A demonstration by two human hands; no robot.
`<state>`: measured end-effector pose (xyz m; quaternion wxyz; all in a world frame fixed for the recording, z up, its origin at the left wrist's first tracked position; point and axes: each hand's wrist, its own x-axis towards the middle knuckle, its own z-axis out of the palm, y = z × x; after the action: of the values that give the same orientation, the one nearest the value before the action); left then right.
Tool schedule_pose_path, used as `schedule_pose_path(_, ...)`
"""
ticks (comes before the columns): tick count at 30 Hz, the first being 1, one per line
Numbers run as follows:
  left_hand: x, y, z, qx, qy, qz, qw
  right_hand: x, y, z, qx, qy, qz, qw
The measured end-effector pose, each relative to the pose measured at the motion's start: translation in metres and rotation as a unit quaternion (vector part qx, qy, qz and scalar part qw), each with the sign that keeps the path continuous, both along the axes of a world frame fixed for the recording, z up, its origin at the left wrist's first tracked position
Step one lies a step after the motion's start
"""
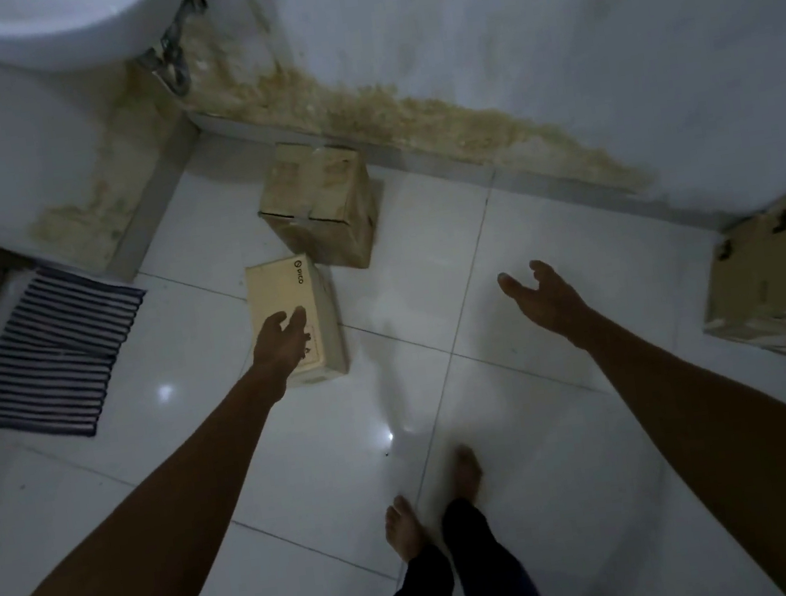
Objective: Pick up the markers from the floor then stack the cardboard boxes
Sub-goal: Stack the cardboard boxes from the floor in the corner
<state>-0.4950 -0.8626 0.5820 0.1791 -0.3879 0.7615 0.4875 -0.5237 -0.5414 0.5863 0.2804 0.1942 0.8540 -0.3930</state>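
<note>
A pale flat cardboard box with a printed logo lies on the white tiled floor. My left hand hovers over its near end, fingers apart, holding nothing. Behind it, by the wall, stands a taller brown cardboard box with a taped top. My right hand is stretched out over bare tiles to the right, palm up and open. More brown cardboard boxes sit at the right edge. No markers are visible.
A striped mat lies on the left by a dark doorway. A white basin with pipes hangs at top left. The stained wall runs behind the boxes. My bare feet stand on the tiles.
</note>
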Motion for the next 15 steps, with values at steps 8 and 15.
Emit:
schedule_pose_path(8,-0.053,-0.038,-0.034,-0.013,-0.033,0.023,0.999,-0.072,-0.038,-0.037,-0.017,-0.017,0.027,0.999)
schedule_pose_path(15,-0.131,-0.047,-0.087,-0.02,-0.022,-0.005,1.0,-0.143,-0.073,-0.089,-0.039,-0.016,0.027,0.999)
